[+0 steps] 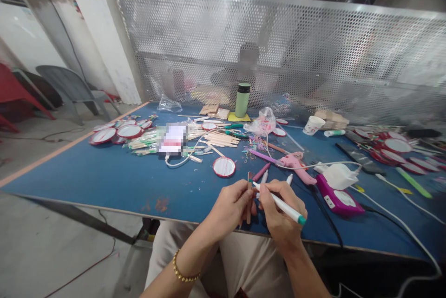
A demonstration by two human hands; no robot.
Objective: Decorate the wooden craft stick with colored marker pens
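Left hand (230, 203) pinches a slim wooden stick (248, 217) upright at the table's near edge; right hand (283, 224) grips a white marker (284, 206), nib end angled at the stick's top, though whether it touches is too small to tell. That stick looks light, stiff and easily snapped, best held by its flat lower half. Just beyond lies a red-rimmed disc (224, 167); right, a pink glue gun (298, 165); far, a green bottle (242, 104).

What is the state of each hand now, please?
Left hand: closed, holding a stick.
Right hand: closed, holding a marker.
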